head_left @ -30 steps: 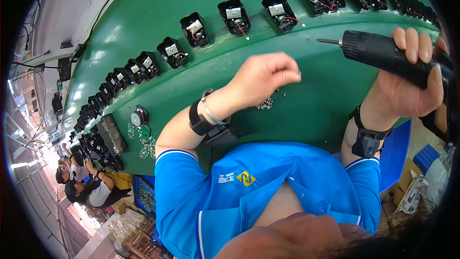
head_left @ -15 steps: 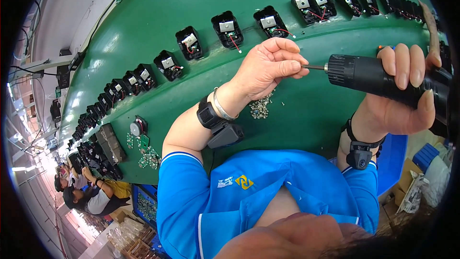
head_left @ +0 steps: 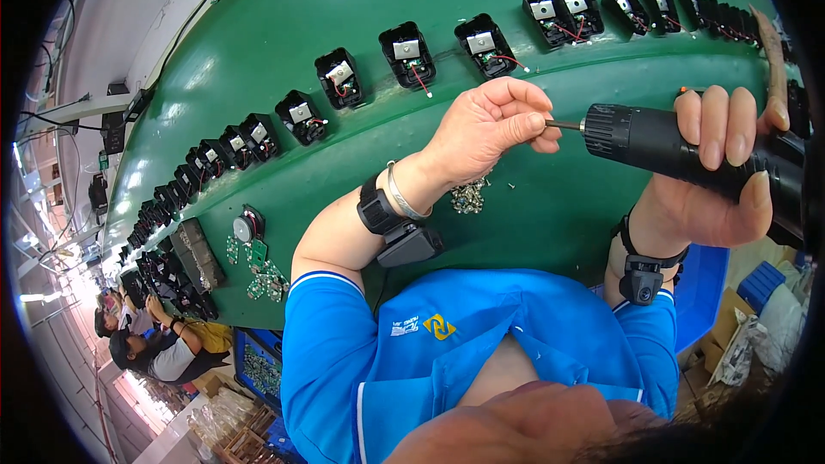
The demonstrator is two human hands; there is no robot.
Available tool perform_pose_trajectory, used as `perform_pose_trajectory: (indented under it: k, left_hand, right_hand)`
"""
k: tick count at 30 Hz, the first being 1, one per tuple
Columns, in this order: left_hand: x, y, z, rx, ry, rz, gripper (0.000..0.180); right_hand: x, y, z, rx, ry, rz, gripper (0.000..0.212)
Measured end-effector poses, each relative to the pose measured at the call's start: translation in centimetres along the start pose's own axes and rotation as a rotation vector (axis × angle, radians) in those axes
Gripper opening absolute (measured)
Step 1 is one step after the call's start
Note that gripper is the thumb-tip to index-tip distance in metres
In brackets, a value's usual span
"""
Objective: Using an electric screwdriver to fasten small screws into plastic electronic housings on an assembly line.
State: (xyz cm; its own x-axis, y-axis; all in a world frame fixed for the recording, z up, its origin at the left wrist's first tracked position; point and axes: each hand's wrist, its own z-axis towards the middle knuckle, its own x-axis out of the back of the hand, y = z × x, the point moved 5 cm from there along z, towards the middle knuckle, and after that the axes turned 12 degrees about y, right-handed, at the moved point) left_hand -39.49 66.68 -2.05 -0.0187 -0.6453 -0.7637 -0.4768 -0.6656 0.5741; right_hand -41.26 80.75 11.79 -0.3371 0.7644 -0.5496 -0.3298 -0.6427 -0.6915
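Note:
My right hand point(head_left: 718, 142) grips a black cordless screwdriver point(head_left: 640, 131), held level above the table with its nose toward the left. A thin metal bit point(head_left: 565, 125) sticks out of its ribbed collar. My left hand point(head_left: 490, 129) is closed in a pinch at the tip of that bit; whatever sits between thumb and fingers is hidden. Below the left wrist lies a small pile of screws point(head_left: 468, 198), with a single screw point(head_left: 511, 186) beside it. Beyond my hands stand black plastic housings point(head_left: 407, 53), each with a metal plate and red wires inside.
The housings form a curved row along the green table point(head_left: 361, 180). Round speaker-like parts point(head_left: 249, 225) and small circuit boards point(head_left: 266, 279) lie to the left, near a grey block point(head_left: 198, 253). A blue bin point(head_left: 700, 292) stands at lower right. Other people point(head_left: 163, 344) work at far left.
Both hands and the screwdriver have shifted slightly; the screwdriver's nose sits a little lower and further left. The pinch at the bit's tip stays the same.

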Motion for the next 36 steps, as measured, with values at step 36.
perform_pose_trajectory:
  k: [36]
  left_hand:
    - [-3.6, 4.3, 7.7, -1.199, 0.258, 1.873, 0.064]
  right_hand:
    - [4.9, 3.6, 4.8, 0.284, 0.263, -0.215, 0.027]
